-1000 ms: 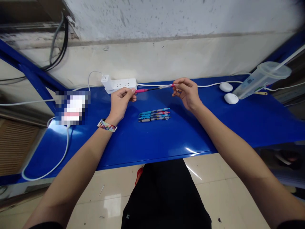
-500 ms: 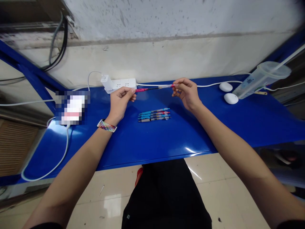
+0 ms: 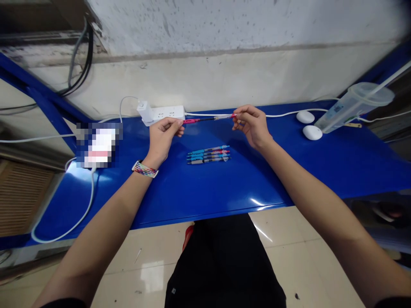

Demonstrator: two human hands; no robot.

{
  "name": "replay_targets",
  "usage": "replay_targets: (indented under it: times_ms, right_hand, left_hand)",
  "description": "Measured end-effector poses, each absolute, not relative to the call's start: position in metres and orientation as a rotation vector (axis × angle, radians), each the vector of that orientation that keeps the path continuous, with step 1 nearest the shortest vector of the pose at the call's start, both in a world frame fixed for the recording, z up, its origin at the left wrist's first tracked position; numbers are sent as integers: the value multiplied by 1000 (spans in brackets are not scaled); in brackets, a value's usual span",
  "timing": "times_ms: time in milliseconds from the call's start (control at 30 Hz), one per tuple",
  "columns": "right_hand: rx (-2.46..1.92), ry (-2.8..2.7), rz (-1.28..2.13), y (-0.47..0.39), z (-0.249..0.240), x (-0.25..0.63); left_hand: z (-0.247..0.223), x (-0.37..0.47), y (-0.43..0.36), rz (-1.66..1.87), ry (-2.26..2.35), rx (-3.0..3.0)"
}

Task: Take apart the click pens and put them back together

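Observation:
A pink pen is held level above the blue table, stretched between my two hands. My left hand pinches its pink grip end between thumb and fingers. At the other end, my right hand pinches the clear, pink-tipped part. A dark refill shows along the middle; whether the two parts are joined I cannot tell. Below the hands several pens lie side by side on the table, with blue, red and grey parts. A multicoloured band is around my left wrist.
Behind my left hand stands a white power strip with a plugged-in charger. A blurred-out device with white cables is at left. Two white rounded objects and a tall clear plastic cup are at right. The wall rises behind.
Both hands keep their hold on the pink pen, almost unmoved. More of the dark refill and clear part seems distinct between them. The whole view has shifted very slightly.

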State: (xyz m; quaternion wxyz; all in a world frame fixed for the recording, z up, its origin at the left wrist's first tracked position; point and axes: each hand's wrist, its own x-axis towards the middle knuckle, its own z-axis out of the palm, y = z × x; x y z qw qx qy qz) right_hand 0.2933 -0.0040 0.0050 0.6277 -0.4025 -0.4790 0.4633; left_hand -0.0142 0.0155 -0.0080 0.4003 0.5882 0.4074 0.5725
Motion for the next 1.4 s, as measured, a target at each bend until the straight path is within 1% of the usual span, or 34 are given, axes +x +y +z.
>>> replay_targets:
  times_ms: [1400]
  right_hand:
    - [-913, -1069, 1077, -2, 5, 294]
  left_hand:
    - [-8, -13, 16, 1469, 989, 1458]
